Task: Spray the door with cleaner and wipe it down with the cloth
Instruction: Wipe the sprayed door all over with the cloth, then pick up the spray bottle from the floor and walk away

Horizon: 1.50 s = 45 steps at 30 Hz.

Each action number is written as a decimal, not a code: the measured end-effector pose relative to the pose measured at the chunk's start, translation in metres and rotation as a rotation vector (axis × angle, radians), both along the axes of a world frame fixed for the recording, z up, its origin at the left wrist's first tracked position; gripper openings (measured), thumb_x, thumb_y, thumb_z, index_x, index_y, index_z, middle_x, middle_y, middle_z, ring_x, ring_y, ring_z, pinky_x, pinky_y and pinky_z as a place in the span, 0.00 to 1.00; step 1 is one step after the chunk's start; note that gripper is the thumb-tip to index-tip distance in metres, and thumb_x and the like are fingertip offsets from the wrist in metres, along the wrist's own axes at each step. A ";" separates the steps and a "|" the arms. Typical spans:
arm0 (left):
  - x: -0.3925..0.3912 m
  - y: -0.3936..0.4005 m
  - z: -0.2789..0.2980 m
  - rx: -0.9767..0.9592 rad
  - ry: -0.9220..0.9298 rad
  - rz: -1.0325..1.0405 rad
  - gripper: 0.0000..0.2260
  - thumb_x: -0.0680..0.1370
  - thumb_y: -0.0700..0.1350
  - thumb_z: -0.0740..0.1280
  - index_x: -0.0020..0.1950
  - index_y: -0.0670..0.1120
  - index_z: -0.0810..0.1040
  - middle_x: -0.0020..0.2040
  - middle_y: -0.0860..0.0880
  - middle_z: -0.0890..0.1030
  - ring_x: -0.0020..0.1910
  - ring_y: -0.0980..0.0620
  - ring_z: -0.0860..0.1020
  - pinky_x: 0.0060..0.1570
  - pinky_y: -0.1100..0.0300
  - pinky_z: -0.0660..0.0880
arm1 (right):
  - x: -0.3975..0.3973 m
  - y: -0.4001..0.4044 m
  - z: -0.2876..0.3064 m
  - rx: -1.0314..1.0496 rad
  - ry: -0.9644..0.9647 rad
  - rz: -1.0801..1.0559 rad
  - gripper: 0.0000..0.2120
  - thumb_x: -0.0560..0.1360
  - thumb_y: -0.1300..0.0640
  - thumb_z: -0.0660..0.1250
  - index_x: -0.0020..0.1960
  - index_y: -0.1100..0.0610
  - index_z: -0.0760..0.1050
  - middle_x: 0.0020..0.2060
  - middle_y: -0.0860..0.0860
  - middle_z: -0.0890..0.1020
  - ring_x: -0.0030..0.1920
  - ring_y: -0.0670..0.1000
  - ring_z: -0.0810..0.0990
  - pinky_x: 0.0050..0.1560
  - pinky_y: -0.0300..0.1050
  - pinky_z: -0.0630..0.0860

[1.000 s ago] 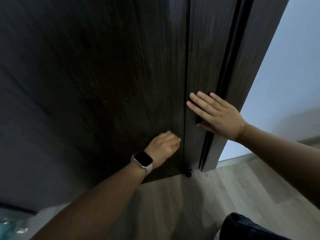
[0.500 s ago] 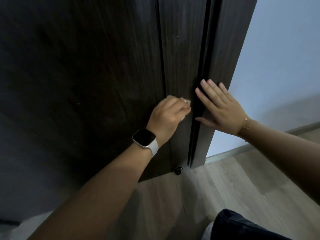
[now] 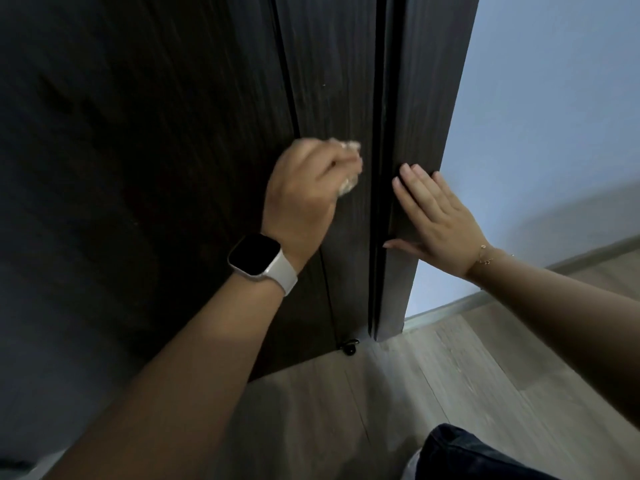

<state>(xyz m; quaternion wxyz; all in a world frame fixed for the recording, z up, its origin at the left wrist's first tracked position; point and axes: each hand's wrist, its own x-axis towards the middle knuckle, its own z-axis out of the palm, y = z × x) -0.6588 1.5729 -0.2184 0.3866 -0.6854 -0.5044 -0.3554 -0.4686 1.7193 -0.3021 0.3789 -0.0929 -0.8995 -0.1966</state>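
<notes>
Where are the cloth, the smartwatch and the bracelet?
cloth (image 3: 350, 168): head view, pale bunched edge poking out beyond the fingers.
smartwatch (image 3: 255, 255): head view, middle of the dark screen.
bracelet (image 3: 485, 257): head view, thin chain across the wrist.

1. The dark brown wood-grain door (image 3: 173, 150) stands upright and fills the left and middle of the view; its bottom edge sits just above the floor.
2. The small pale crumpled cloth (image 3: 349, 168) is bunched in the left hand (image 3: 304, 188), pressed against the dark vertical panel just right of the door's edge; only its wrinkled edges show past the fingers.
</notes>
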 end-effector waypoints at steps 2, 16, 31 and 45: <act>0.007 0.002 0.006 0.052 -0.099 0.017 0.05 0.76 0.36 0.70 0.49 0.40 0.85 0.48 0.45 0.84 0.50 0.50 0.74 0.52 0.57 0.73 | 0.000 -0.002 0.000 -0.022 -0.011 -0.006 0.43 0.78 0.41 0.64 0.80 0.60 0.45 0.78 0.57 0.54 0.80 0.54 0.46 0.79 0.54 0.50; 0.013 -0.016 -0.168 -0.596 0.011 -0.075 0.09 0.74 0.36 0.63 0.44 0.41 0.83 0.43 0.46 0.81 0.46 0.49 0.74 0.54 0.58 0.68 | 0.002 -0.007 -0.001 -0.084 -0.046 -0.021 0.46 0.74 0.46 0.72 0.79 0.61 0.49 0.78 0.58 0.54 0.79 0.54 0.47 0.79 0.53 0.49; 0.030 -0.230 -0.009 -0.490 -1.421 0.119 0.06 0.74 0.42 0.74 0.50 0.46 0.85 0.45 0.51 0.85 0.47 0.57 0.83 0.46 0.66 0.77 | 0.001 -0.163 0.091 -0.634 -0.526 0.189 0.24 0.76 0.60 0.65 0.71 0.51 0.72 0.73 0.48 0.68 0.69 0.49 0.72 0.62 0.34 0.68; 0.009 -0.509 0.079 -0.089 -1.367 0.702 0.05 0.72 0.42 0.75 0.43 0.53 0.85 0.37 0.58 0.84 0.38 0.63 0.81 0.41 0.69 0.75 | -0.130 -0.388 0.151 -0.932 -0.692 0.549 0.17 0.79 0.51 0.66 0.68 0.43 0.73 0.62 0.39 0.75 0.60 0.38 0.75 0.60 0.37 0.74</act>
